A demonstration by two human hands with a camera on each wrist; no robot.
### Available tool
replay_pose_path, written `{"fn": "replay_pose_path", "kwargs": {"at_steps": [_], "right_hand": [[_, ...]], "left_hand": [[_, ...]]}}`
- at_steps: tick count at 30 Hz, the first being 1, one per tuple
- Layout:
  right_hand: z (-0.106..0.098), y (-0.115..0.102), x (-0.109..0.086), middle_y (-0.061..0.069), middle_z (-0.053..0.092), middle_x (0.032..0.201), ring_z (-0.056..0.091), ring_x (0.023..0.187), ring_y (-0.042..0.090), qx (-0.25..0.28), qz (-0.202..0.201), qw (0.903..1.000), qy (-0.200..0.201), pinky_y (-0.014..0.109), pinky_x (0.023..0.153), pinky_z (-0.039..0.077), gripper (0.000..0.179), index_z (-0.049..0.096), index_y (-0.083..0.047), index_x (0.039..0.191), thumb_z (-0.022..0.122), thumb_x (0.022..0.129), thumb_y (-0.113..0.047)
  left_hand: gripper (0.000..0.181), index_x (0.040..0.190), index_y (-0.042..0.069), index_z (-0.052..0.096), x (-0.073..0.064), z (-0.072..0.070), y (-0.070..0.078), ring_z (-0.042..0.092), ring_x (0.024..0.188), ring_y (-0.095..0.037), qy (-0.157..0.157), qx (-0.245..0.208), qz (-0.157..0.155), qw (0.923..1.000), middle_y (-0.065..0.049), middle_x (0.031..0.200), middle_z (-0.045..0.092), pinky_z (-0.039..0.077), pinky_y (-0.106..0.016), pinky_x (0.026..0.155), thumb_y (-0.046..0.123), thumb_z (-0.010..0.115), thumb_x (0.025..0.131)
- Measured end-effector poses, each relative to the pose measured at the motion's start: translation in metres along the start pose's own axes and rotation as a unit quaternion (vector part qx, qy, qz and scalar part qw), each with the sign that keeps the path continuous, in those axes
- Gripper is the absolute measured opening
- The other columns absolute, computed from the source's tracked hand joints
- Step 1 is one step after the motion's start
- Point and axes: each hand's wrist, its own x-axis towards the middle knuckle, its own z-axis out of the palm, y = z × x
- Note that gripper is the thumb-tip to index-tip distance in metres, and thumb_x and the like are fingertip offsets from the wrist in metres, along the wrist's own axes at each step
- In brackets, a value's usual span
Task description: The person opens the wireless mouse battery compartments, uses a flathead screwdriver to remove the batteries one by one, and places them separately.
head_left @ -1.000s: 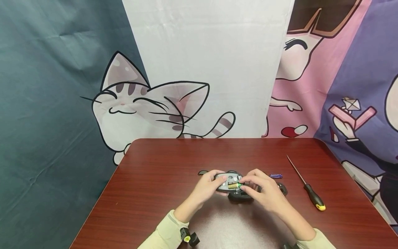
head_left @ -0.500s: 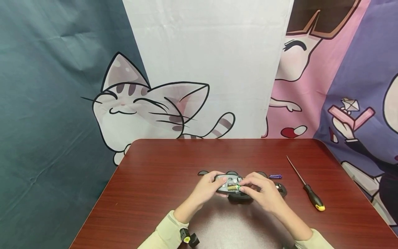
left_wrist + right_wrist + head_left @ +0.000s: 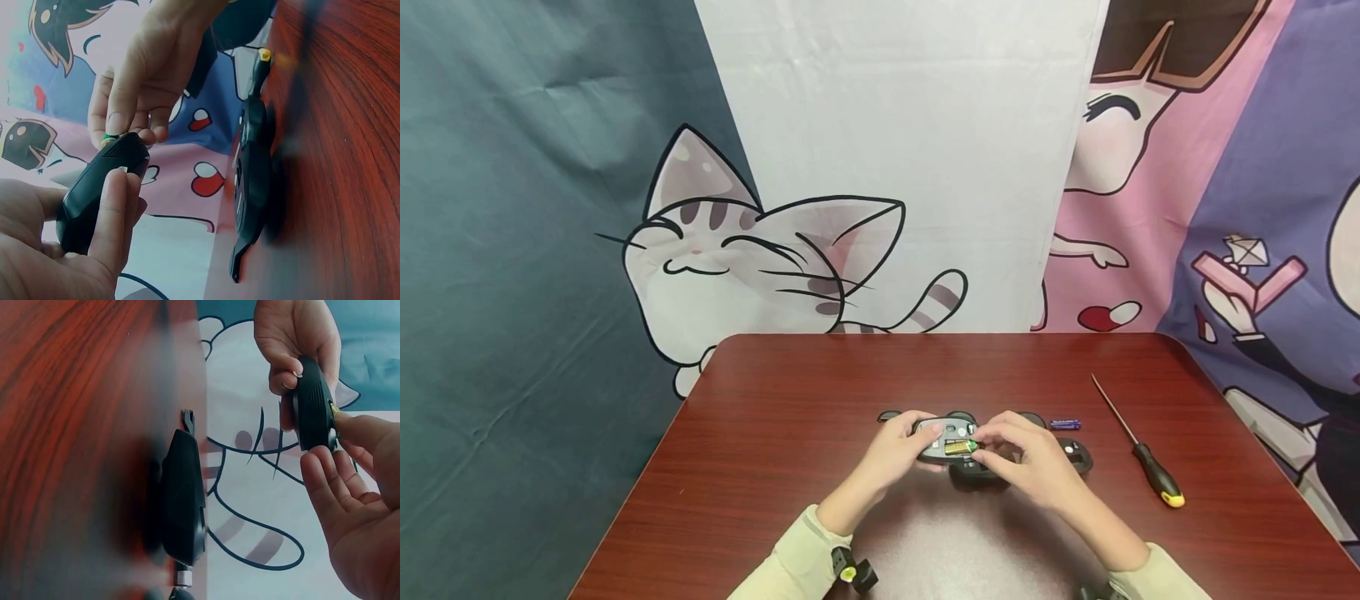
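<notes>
My left hand [image 3: 891, 454] holds a computer mouse [image 3: 934, 452] by its left end, grey underside up, its battery bay uncovered. A gold and green battery [image 3: 957, 448] lies along that bay. The thumb and fingers of my right hand [image 3: 1037, 462] pinch the battery's green end. In the left wrist view, the black shell of the mouse [image 3: 100, 175] shows, with only a little of the battery [image 3: 109, 142] peeking out past its far end. The right wrist view has the mouse [image 3: 312, 403] edge-on above the table, a sliver of battery [image 3: 335, 409] showing by the right thumb.
Beneath my hands a black mouse [image 3: 973, 477] lies on the red-brown table [image 3: 737, 483], another mouse [image 3: 1077, 456] to its right. A blue battery [image 3: 1065, 425], a screwdriver [image 3: 1157, 477] and a small dark piece [image 3: 889, 416] lie about. A printed cloth [image 3: 925, 125] hangs behind.
Both hands and the mouse have shifted slightly left. The right fingers stay at the battery's green end, and the things lying on the table have not moved.
</notes>
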Motion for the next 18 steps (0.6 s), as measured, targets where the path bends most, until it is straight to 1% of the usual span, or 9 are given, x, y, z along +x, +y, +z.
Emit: {"fn": "replay_pose_path", "kwargs": {"at_steps": [4, 6, 10, 12, 14, 18], "right_hand": [[0.0, 0.001, 0.006, -0.011, 0.064, 0.095, 0.062, 0.079, 0.004, -0.011, -0.021, 0.9997, -0.007, 0.024, 0.061, 0.057, 0.031, 0.072, -0.021, 0.1, 0.084, 0.079, -0.001], [0.001, 0.002, 0.009, -0.01, 0.065, 0.094, 0.063, 0.078, 0.005, -0.01, -0.036, 0.9993, -0.007, 0.022, 0.062, 0.057, 0.032, 0.072, -0.02, 0.1, 0.083, 0.078, 0.001], [0.001, 0.005, 0.014, -0.005, 0.066, 0.091, 0.063, 0.077, 0.007, 0.011, -0.055, 0.9984, -0.001, 0.018, 0.063, 0.058, 0.033, 0.072, -0.017, 0.099, 0.083, 0.077, 0.005], [0.002, 0.007, 0.016, -0.003, 0.067, 0.091, 0.063, 0.076, 0.008, 0.026, -0.056, 0.9981, 0.003, 0.018, 0.063, 0.058, 0.032, 0.072, -0.016, 0.099, 0.083, 0.077, 0.005], [0.002, 0.008, 0.018, -0.001, 0.068, 0.09, 0.063, 0.076, 0.008, 0.036, -0.052, 0.998, 0.005, 0.017, 0.062, 0.058, 0.031, 0.073, -0.015, 0.098, 0.084, 0.077, 0.004], [-0.001, 0.009, 0.022, -0.003, 0.069, 0.091, 0.063, 0.077, 0.005, 0.035, -0.032, 0.9989, -0.001, 0.019, 0.062, 0.058, 0.029, 0.073, -0.017, 0.098, 0.083, 0.079, 0.001]], "left_hand": [[0.038, 0.126, -0.011, 0.056, 0.001, -0.004, -0.001, 0.075, 0.075, -0.03, 0.0, 0.006, 0.0, 1.0, -0.018, 0.1, 0.07, 0.065, -0.037, 0.07, 0.018, 0.061, 0.102], [0.038, 0.126, -0.012, 0.056, 0.001, -0.006, -0.001, 0.075, 0.075, -0.03, -0.001, 0.007, 0.001, 1.0, -0.018, 0.1, 0.07, 0.065, -0.038, 0.07, 0.018, 0.06, 0.103], [0.039, 0.126, -0.013, 0.055, 0.001, -0.011, 0.0, 0.074, 0.075, -0.025, -0.002, 0.006, 0.007, 1.0, -0.018, 0.101, 0.07, 0.065, -0.043, 0.073, 0.017, 0.06, 0.103], [0.039, 0.126, -0.013, 0.055, 0.001, -0.014, 0.0, 0.074, 0.074, -0.026, 0.001, 0.007, 0.008, 0.9999, -0.018, 0.101, 0.071, 0.065, -0.044, 0.072, 0.018, 0.06, 0.102], [0.039, 0.126, -0.011, 0.056, 0.001, -0.017, 0.0, 0.075, 0.074, -0.028, 0.007, 0.007, 0.004, 0.9999, -0.019, 0.101, 0.071, 0.065, -0.041, 0.071, 0.018, 0.06, 0.102], [0.039, 0.127, -0.011, 0.055, -0.001, -0.024, 0.0, 0.075, 0.076, -0.034, 0.014, 0.006, 0.003, 0.9999, -0.022, 0.103, 0.071, 0.065, -0.038, 0.07, 0.019, 0.06, 0.102]]}}
